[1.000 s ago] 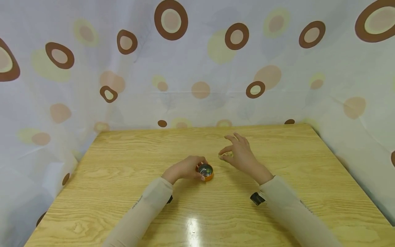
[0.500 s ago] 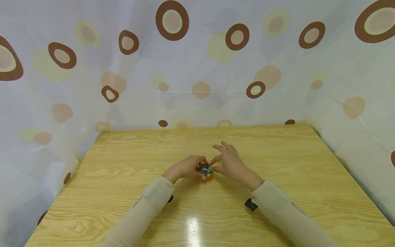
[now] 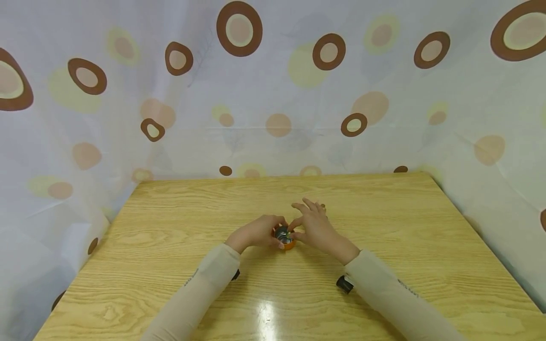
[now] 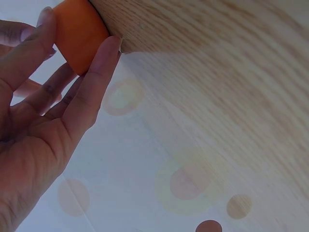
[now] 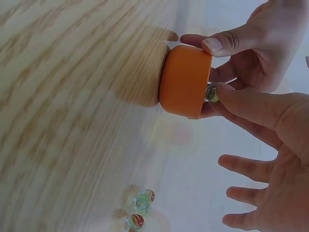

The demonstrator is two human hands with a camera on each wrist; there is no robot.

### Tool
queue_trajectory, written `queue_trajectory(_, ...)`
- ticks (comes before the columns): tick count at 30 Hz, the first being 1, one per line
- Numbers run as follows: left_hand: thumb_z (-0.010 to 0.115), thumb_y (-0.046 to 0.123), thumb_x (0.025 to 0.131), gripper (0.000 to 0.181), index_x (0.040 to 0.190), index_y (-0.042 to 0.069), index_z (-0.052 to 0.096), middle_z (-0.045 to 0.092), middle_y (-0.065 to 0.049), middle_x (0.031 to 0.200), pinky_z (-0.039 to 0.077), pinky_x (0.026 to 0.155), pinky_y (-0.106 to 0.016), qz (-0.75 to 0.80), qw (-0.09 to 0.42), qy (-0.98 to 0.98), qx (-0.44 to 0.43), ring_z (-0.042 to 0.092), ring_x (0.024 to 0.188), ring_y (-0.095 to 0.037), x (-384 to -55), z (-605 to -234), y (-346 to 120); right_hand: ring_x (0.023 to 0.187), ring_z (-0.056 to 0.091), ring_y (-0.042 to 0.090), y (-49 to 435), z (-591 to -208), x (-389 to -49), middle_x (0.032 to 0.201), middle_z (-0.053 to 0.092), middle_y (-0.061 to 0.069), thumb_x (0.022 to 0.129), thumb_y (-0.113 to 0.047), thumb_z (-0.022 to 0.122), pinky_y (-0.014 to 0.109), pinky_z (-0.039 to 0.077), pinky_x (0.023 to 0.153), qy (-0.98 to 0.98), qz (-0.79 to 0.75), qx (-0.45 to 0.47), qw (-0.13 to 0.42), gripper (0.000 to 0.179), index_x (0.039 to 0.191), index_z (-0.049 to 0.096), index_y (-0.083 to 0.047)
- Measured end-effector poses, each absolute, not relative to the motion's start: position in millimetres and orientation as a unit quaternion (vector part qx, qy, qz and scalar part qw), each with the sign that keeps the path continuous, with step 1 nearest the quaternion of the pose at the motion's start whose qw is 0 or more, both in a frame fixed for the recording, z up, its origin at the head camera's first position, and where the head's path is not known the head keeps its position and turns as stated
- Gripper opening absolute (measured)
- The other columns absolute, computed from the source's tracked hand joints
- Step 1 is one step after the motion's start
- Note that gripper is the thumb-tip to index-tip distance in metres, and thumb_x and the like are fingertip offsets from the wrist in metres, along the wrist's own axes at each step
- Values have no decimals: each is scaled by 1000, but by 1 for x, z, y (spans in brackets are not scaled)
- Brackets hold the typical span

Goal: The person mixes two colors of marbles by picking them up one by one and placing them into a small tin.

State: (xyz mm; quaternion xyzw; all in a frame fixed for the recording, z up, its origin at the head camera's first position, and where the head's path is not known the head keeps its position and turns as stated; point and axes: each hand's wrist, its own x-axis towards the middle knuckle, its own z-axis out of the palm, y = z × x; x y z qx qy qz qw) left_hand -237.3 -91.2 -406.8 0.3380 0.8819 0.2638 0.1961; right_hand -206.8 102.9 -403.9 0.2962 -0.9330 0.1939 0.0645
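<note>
A small orange bowl (image 3: 289, 246) with a shiny metal inside stands upright on the wooden table. My left hand (image 3: 257, 232) grips it from the left, thumb and fingers round its orange wall (image 4: 81, 36). Between thumb and index finger, my right hand (image 3: 317, 231) pinches a clear glass marble (image 5: 212, 93) with green in it, right at the bowl's rim. The other right fingers (image 5: 246, 167) are spread and hold nothing. What lies inside the bowl is too small to tell.
Several glass marbles (image 5: 142, 203) with red and green swirls lie on the table (image 3: 384, 213), behind my right hand in the head view. A spotted curtain (image 3: 277, 94) hangs along the back and both sides.
My right hand has moved left and toward me, bringing the marble from beyond the bowl to its rim. The left hand still holds the bowl in place.
</note>
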Motion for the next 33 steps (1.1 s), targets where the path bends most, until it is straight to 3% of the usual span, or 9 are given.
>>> queue_trajectory(33, 78, 13, 81, 45, 120, 2, 57, 62, -16, 111, 50, 77, -31, 258, 191, 888, 330, 59, 89, -21, -236, -406, -90, 134, 23, 52, 162, -389, -242, 139, 43, 28, 85, -16, 74, 67, 17, 105, -955, 201, 200, 83, 10, 93, 78, -10)
